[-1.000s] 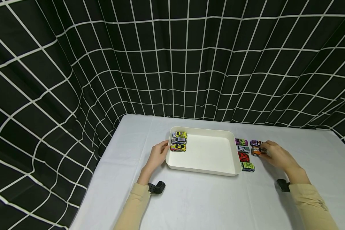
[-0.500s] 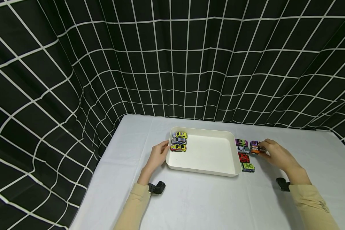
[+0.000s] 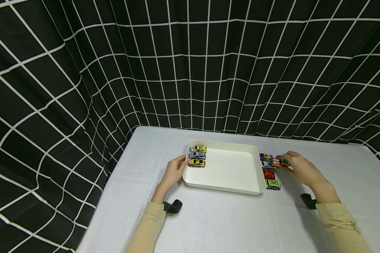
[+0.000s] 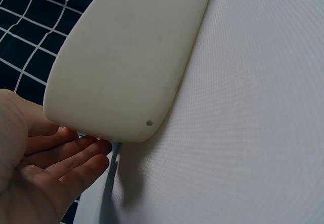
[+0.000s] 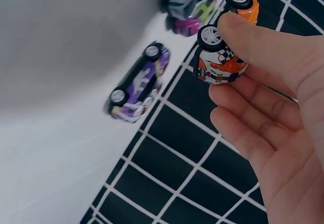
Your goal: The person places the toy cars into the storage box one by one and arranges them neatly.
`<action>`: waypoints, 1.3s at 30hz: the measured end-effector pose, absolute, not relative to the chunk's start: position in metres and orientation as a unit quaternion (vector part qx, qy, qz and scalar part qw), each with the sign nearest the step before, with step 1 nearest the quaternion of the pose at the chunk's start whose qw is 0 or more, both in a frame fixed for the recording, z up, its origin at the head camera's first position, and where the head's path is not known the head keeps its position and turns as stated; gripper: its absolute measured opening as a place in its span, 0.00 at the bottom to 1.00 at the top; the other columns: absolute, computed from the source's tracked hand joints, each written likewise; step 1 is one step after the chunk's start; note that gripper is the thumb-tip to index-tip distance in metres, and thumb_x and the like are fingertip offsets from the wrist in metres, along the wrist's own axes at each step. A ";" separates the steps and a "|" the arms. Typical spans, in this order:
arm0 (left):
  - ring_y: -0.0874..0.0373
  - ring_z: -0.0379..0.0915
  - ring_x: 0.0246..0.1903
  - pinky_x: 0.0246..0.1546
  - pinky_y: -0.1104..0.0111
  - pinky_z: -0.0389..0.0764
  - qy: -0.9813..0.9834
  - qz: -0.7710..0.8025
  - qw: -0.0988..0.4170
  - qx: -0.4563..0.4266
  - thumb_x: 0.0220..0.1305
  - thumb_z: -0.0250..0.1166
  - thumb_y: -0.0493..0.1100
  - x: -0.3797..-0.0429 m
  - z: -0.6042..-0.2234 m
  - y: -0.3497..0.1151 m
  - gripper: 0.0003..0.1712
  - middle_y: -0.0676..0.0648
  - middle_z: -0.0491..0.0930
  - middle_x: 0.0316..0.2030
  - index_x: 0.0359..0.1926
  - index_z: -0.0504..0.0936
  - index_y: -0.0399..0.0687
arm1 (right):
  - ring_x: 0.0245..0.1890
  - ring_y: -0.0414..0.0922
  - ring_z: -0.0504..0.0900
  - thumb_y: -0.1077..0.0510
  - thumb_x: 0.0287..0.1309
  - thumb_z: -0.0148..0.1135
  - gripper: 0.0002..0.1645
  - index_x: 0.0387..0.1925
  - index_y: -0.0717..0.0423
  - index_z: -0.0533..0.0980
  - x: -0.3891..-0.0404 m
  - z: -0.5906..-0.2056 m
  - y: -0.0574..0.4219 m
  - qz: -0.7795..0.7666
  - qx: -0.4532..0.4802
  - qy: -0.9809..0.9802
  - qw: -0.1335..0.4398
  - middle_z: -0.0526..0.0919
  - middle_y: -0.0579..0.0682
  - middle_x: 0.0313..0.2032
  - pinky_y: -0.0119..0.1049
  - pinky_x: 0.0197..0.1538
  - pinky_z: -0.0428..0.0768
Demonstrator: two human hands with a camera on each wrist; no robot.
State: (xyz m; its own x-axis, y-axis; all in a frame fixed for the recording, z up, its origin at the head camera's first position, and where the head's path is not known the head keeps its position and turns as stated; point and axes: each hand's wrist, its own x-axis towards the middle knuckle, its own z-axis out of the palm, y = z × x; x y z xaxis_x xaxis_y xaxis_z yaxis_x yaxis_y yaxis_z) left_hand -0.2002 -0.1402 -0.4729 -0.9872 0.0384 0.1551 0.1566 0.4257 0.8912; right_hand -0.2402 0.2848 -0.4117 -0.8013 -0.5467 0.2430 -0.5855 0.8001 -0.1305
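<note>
My right hand pinches an orange and white toy car between thumb and fingers, lifted off the table. In the head view it overlaps the grey toy car beside the tray. A purple toy car lies below it on the cloth, mostly hidden by the hand in the head view. My left hand rests at the left end of the white tray, its loosely extended fingers touching the outer wall. Inside the tray's left end, a yellow, a silver and a yellow-red toy car sit in a column.
Along the tray's right side stand a purple-green toy car, a red toy car and a lime-green toy car. White cloth covers the table. A black gridded curtain hangs behind and to the left.
My right hand has raised the orange toy car and moved it left, toward the tray. The left hand, the tray and the cars inside it stay in place.
</note>
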 end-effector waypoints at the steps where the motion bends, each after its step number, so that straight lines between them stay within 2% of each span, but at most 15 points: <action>1: 0.45 0.77 0.46 0.44 0.67 0.81 -0.843 -0.532 0.057 -0.061 0.67 0.52 0.33 -0.200 -0.473 -0.140 0.19 0.32 0.76 0.49 0.57 0.70 0.27 | 0.29 0.51 0.77 0.70 0.38 0.72 0.15 0.32 0.69 0.77 -0.240 -0.411 0.283 0.101 0.301 -0.943 0.101 0.77 0.56 0.29 0.48 0.31 0.80; 8: 0.46 0.77 0.46 0.43 0.68 0.81 -0.842 -0.533 0.054 -0.059 0.67 0.52 0.33 -0.200 -0.473 -0.141 0.19 0.33 0.77 0.48 0.57 0.70 0.27 | 0.29 0.52 0.78 0.70 0.36 0.73 0.16 0.31 0.68 0.77 -0.237 -0.406 0.272 0.110 0.317 -0.934 0.125 0.78 0.56 0.29 0.47 0.31 0.80; 24: 0.44 0.78 0.44 0.42 0.67 0.81 -0.840 -0.535 0.060 -0.065 0.67 0.52 0.33 -0.200 -0.472 -0.139 0.19 0.31 0.77 0.47 0.56 0.70 0.26 | 0.35 0.53 0.79 0.67 0.41 0.72 0.15 0.34 0.66 0.78 -0.234 -0.399 0.252 0.107 0.324 -0.933 0.117 0.78 0.58 0.34 0.46 0.34 0.81; 39: 0.45 0.77 0.45 0.43 0.66 0.81 -0.839 -0.537 0.057 -0.066 0.68 0.51 0.34 -0.199 -0.472 -0.140 0.19 0.32 0.77 0.48 0.57 0.70 0.27 | 0.31 0.47 0.77 0.67 0.39 0.74 0.16 0.33 0.65 0.78 -0.234 -0.393 0.230 0.102 0.358 -0.920 0.122 0.78 0.55 0.32 0.39 0.30 0.80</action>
